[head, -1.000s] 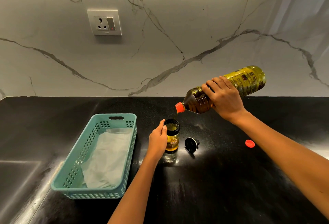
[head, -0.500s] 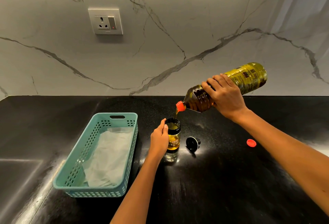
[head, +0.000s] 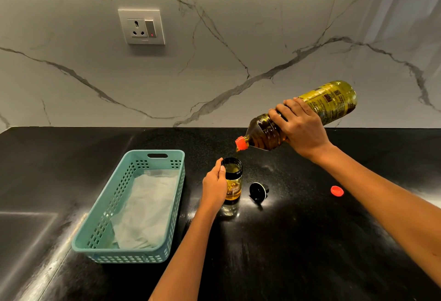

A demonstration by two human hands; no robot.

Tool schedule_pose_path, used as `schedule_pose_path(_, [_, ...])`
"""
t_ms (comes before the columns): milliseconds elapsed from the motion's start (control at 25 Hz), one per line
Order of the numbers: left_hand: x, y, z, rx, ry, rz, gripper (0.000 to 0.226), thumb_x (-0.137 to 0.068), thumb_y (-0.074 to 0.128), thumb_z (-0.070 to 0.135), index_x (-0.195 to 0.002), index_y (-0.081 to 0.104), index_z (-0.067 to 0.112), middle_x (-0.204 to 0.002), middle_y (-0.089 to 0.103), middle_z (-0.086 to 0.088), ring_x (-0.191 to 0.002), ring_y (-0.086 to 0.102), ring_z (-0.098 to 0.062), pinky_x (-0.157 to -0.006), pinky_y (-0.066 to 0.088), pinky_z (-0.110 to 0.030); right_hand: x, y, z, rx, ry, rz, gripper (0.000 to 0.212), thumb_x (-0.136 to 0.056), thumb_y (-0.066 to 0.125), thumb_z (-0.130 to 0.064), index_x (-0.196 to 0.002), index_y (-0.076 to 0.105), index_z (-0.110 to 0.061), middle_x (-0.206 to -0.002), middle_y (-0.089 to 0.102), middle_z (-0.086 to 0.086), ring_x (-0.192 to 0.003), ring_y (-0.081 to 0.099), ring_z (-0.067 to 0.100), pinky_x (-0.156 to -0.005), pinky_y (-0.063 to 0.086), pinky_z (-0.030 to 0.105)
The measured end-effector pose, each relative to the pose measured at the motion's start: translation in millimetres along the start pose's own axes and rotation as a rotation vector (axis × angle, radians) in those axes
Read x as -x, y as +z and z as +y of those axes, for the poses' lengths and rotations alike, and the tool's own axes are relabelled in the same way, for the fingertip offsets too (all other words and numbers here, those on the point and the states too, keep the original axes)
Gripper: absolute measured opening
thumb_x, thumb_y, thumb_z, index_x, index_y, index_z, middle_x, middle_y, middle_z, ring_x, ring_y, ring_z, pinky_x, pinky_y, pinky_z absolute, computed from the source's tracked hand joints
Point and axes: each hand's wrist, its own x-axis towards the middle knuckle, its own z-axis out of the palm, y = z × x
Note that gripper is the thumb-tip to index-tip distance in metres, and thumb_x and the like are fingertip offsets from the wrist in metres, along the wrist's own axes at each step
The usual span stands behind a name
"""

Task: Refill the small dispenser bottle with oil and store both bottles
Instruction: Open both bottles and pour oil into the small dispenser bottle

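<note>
The small dispenser bottle (head: pixel 233 181) stands upright and uncapped on the black counter, holding golden oil. My left hand (head: pixel 214 187) grips its left side. My right hand (head: pixel 301 127) holds the large oil bottle (head: pixel 317 112) tilted with its red-orange neck (head: pixel 241 144) just above the small bottle's mouth; a thin stream of oil runs down into it. The dispenser's black cap (head: pixel 258 191) lies on the counter just right of the small bottle. The large bottle's red cap (head: pixel 337 191) lies farther right.
A teal plastic basket (head: pixel 105 217) lined with white paper sits left of the small bottle. The black counter (head: pixel 274 253) meets a marble wall at the back, with a power socket (head: pixel 142 27) on it. A sink edge shows at the lower left.
The large bottle's base has tipped slightly higher while the oil keeps flowing. My left hand stays on the small bottle. The view has shifted a little.
</note>
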Motion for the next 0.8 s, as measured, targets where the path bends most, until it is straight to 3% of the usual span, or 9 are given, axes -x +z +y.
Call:
schedule_pose_path(160, [0.2,0.5,0.0,-0.014,0.004,0.011,0.041,-0.1,0.033,0.02,-0.14,0.037,0.018,-0.128,0.056,-0.017,-0.121,0.05,-0.029,-0.098,0.04,-0.037,0.2,0.6,0.0,0.005,0.005,-0.001,0.047,-0.071,0.071,-0.006,-0.115,0.055,-0.007,-0.107,0.062,0.016,-0.102,0.057,0.035,-0.101,0.036,0.044])
schedule_pose_path(320, [0.5,0.0,0.5,-0.013,0.011,0.013,0.04,-0.1,0.033,0.02,-0.14,0.038,0.018,-0.128,0.057,-0.009,-0.117,0.051,-0.015,-0.094,0.038,-0.028,-0.6,0.8,-0.9,0.004,0.003,0.004,0.047,-0.071,0.07,-0.006,-0.115,0.054,-0.007,-0.107,0.062,0.016,-0.102,0.057,0.036,-0.101,0.035,0.044])
schedule_pose_path(800, [-0.4,-0.4,0.4,0.013,0.002,0.005,0.04,-0.1,0.033,0.019,-0.14,0.038,0.017,-0.135,0.052,-0.007,-0.124,0.046,-0.017,-0.101,0.037,-0.029,-1.9,1.0,-0.8,0.023,-0.003,0.0,0.047,-0.071,0.071,-0.006,-0.115,0.054,-0.007,-0.107,0.062,0.017,-0.103,0.057,0.036,-0.102,0.033,0.043])
